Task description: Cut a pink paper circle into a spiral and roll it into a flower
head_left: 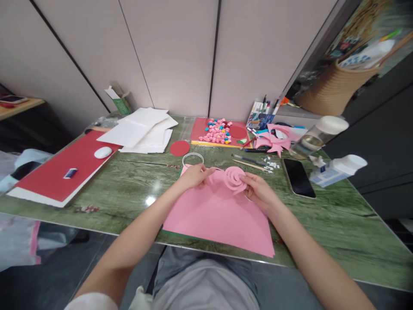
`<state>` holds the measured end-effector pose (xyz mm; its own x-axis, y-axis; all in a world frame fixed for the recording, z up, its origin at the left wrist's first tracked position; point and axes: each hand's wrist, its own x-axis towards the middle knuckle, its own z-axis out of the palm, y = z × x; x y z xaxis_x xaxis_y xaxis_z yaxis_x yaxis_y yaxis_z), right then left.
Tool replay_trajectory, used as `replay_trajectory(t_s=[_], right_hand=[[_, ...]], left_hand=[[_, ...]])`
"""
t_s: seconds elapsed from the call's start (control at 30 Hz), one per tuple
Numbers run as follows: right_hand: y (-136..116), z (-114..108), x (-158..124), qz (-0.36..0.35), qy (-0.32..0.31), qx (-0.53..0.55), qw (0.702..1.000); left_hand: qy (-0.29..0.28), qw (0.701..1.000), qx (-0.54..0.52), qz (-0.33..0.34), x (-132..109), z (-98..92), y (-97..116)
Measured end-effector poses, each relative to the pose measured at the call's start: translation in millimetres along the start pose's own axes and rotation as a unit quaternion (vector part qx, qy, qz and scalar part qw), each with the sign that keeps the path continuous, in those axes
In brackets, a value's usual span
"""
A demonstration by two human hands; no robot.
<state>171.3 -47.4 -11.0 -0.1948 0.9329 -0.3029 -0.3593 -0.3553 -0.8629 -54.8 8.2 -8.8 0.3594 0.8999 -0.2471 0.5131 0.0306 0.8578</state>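
Note:
A pink paper spiral [235,178] is held up between both hands just above a large pink paper sheet [219,217] lying on the green table [135,185]. My left hand [193,175] pinches the spiral's outer strip end at the left. Fingers of my right hand [258,190] are closed on the coiled centre at the right. A roll of clear tape [192,159] lies just beyond my left hand.
A black phone [298,177], a white glue bottle [337,170] and a clear bottle [318,135] sit at the right. Pens and pink paper scraps [274,140] lie behind. Paper flowers [217,131], a red disc [180,148], white sheets [143,129] and a red board [64,168] with a mouse [103,152] fill the left.

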Motion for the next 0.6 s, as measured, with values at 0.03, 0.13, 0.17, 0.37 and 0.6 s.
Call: replay_trajectory(t_s=[0.03, 0.13, 0.17, 0.37, 0.6], right_hand=[[1, -1, 1, 0.002, 0.006, 0.01, 1.0], [3, -4, 4, 0.008, 0.02, 0.028, 0.999], [3, -5, 4, 0.009, 0.021, 0.028, 0.999], [2, -2, 2, -0.01, 0.01, -0.078, 0.997], [4, 5, 0, -0.202, 0.051, -0.431, 0.878]], left_hand=[[0.006, 1.0, -0.013, 0.002, 1, 0.7, -1], [-0.01, 0.992, -0.126, 0.018, 5, 8.0, -1], [-0.021, 0.983, -0.179, 0.029, 6, 11.5, -1], [-0.04, 0.953, -0.295, 0.056, 6, 20.9, 3], [0.04, 0.972, -0.142, 0.185, -13, 12.5, 26]])
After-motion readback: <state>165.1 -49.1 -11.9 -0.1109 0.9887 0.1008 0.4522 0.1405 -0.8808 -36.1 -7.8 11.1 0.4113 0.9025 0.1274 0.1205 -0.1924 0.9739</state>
